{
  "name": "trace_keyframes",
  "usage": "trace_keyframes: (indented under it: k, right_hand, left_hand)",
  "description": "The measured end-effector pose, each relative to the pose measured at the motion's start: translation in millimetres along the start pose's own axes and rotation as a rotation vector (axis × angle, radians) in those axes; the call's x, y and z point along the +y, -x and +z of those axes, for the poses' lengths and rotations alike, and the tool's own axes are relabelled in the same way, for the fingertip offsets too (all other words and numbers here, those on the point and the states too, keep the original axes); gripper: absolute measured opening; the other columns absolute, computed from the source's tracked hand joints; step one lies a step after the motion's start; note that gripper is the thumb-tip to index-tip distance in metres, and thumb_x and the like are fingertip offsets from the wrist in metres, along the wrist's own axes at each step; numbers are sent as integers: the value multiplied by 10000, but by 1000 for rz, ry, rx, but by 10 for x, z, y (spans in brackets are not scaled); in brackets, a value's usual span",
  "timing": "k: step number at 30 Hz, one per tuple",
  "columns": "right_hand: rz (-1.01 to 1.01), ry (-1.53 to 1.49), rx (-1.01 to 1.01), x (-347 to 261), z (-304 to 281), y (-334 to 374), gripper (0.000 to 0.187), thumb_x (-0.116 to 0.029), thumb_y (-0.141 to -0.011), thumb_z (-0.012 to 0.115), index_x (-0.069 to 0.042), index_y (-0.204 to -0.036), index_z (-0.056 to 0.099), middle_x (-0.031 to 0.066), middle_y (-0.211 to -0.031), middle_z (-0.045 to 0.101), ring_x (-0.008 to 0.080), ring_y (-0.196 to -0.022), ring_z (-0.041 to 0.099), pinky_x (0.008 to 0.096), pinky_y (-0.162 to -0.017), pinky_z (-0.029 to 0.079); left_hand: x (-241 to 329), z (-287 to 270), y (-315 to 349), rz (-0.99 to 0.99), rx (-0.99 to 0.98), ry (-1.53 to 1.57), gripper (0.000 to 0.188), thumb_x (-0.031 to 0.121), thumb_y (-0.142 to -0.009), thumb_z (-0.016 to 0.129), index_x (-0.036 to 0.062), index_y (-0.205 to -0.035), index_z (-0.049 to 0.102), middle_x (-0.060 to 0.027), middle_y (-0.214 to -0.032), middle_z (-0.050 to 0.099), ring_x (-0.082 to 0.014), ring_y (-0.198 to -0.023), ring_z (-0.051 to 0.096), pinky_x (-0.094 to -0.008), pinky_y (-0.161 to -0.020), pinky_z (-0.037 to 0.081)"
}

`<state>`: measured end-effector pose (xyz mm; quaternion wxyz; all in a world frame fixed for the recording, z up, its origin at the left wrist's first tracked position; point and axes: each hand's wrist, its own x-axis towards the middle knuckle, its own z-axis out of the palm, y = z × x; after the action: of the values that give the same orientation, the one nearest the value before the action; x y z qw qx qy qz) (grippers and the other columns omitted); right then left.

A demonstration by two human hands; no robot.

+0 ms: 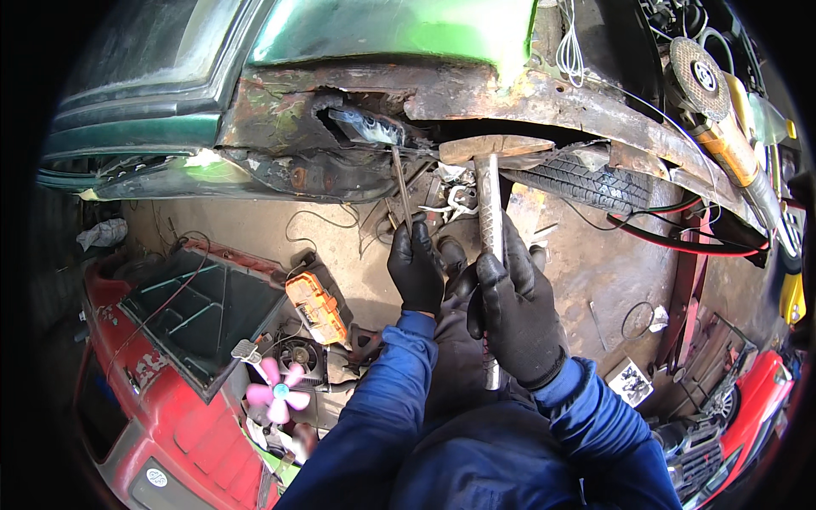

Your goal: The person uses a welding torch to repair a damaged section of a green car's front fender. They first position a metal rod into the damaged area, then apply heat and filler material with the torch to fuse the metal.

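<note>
My left hand [416, 270], in a black glove, is closed around a thin metal rod [402, 189]. The rod's upper end meets the rusty lower edge of a green car body [331, 81], beside a ragged hole [340, 119] with bluish, bare metal inside. In my right hand [520, 310], also gloved in black, is a hammer [490, 204], gripped by its patterned metal handle. Its head [497, 149] is up near the rusted wheel arch, right of the rod. Whether the hammer touches the body, I cannot tell.
A tyre [586, 183] sits under the arch. An angle grinder [714, 119] rests at the upper right, near a hanging wire coil [569, 51]. Left below are a red car panel [204, 408], an orange tool case [316, 308] and a pink fan [279, 391]. Cables [319, 217] trail over the floor.
</note>
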<state>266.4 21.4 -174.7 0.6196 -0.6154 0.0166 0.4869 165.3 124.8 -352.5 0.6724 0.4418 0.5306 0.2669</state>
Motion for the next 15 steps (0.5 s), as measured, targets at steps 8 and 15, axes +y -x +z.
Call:
trace_keyframes:
  k: [8,15]
  right_hand:
    - [-63,135,73,51,14,107,689,-406,-1137,544,-46,-1686,336,52,-847,676,46,-515,546,214,-461,423]
    - [-129,280,102,45,-27,154,681,-381,-1151,523,-40,-1700,309,52,-815,683,52,-532,541,227,-480,419]
  left_hand:
    - [172,28,706,-70,-61,72,321,263,-1171,523,19,-1331,657,54,-735,475,-38,-579,428,-239,-534,381]
    - [445,68,819,-20,-47,54,332,256,-1175,492,10,-1334,649,36,-744,499,-44,-583,444,-238,-524,379]
